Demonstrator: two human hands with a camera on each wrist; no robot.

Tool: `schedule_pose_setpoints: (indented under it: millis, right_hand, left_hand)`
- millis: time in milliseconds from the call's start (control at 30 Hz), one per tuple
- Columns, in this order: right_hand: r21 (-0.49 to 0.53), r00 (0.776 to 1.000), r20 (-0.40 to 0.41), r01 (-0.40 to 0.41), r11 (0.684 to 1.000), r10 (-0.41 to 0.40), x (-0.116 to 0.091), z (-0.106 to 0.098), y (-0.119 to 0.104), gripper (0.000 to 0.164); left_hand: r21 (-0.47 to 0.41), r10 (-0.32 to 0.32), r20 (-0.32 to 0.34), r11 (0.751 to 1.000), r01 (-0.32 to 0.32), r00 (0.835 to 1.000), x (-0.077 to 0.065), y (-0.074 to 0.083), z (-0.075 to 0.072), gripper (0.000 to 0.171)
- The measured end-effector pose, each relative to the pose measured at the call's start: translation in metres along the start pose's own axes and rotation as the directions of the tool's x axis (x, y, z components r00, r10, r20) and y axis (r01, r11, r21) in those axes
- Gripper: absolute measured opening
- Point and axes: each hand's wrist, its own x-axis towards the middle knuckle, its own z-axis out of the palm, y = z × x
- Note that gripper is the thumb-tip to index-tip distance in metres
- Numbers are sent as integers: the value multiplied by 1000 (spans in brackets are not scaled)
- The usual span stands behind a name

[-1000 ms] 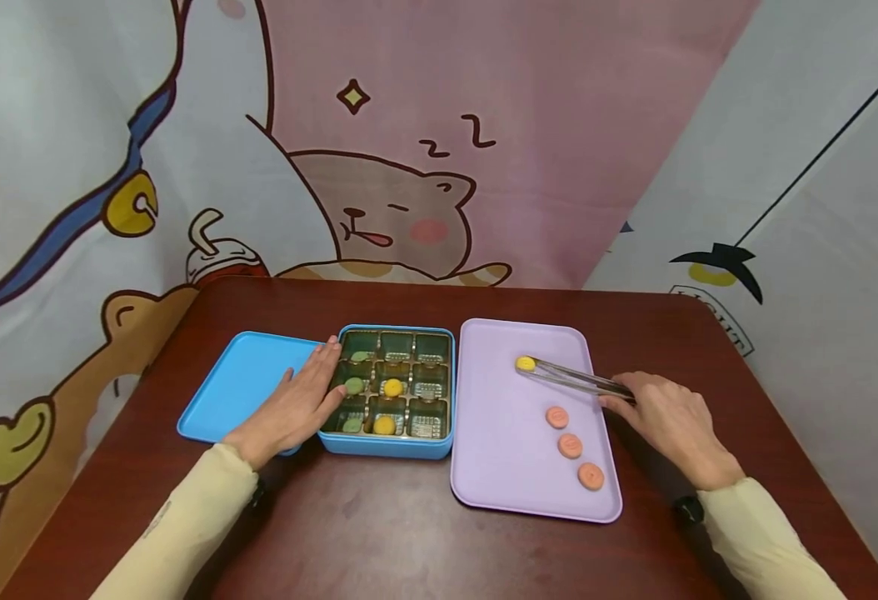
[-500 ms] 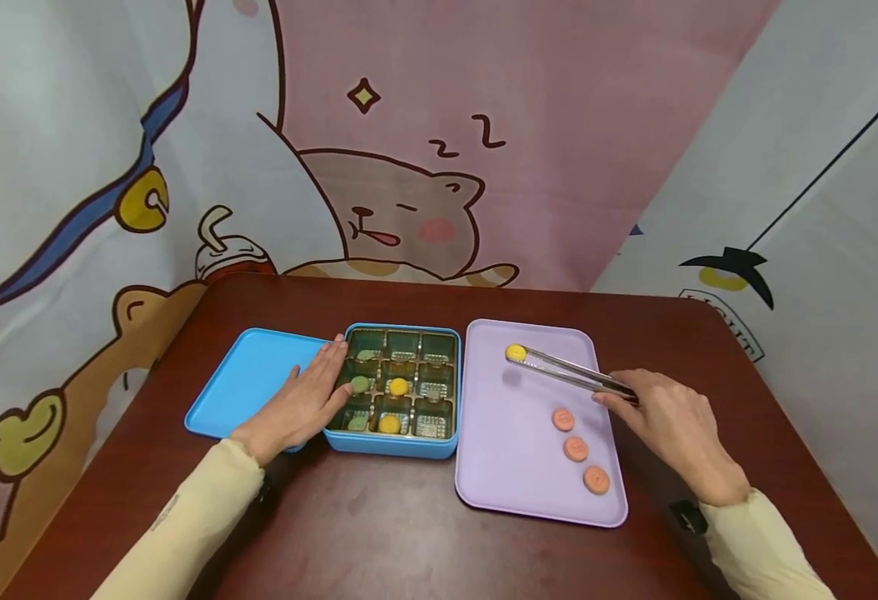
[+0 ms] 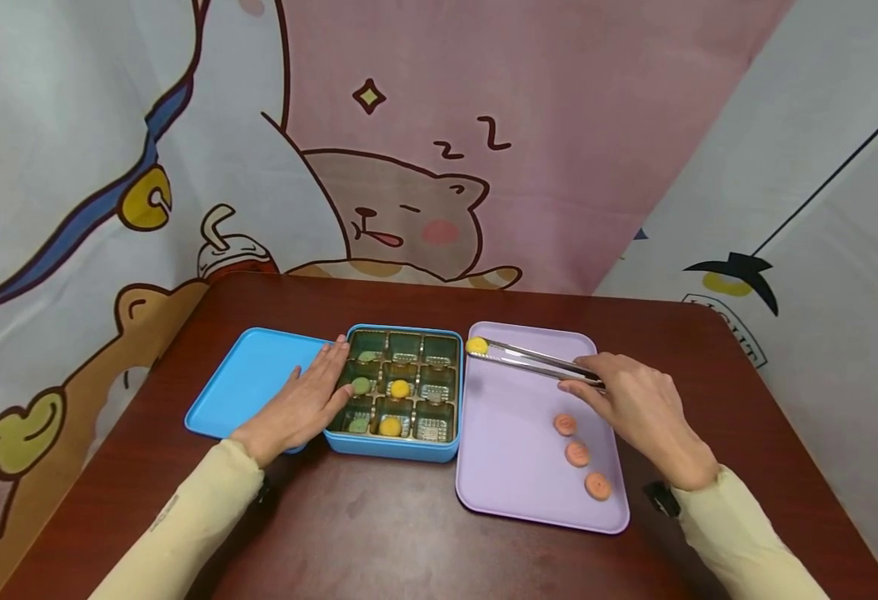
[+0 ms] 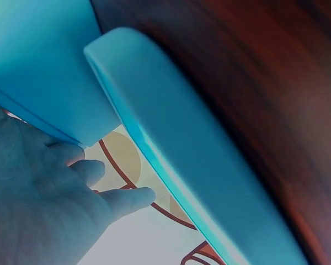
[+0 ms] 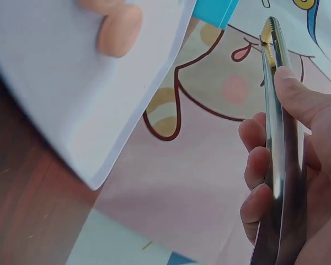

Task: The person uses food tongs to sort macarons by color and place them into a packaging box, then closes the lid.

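My right hand (image 3: pixel 637 417) grips metal tongs (image 3: pixel 532 360), thumb on one arm and fingers round the other, as the right wrist view also shows. Their tips pinch a round yellow piece (image 3: pixel 476 346) over the far left edge of the lilac tray (image 3: pixel 514 475). My left hand (image 3: pixel 300 410) lies with fairly straight fingers against the left side of a blue box (image 3: pixel 391 450). Inside the box, a divided insert holds three green pieces (image 3: pixel 361 386) in its left column. Two yellow pieces (image 3: pixel 399 389) sit in the middle column.
Three orange-pink discs (image 3: pixel 577 453) lie on the tray's right half. A blue lid (image 3: pixel 247 383) lies left of the box, partly beneath my left forearm and hand. The brown table (image 3: pixel 379 533) ends at a cartoon-printed cloth (image 3: pixel 559 125) behind it.
My right hand has moved left with the tongs, bringing the yellow piece from over the tray's middle to its left edge. My left hand stays at the box.
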Motion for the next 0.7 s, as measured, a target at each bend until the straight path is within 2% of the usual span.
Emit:
schedule_pose_setpoints:
  millis: [333,700]
  right_hand:
    - [49,998,53,32,998,-34,28,8,-21,32]
    - [51,992,96,77,996,-82,55,23,-35,35]
  left_hand:
    - [-9,-3,-4,1000,2,1000,-2,0,-1,72]
    - [-9,7,-15,1000,-7,1000,0,2,-1,70]
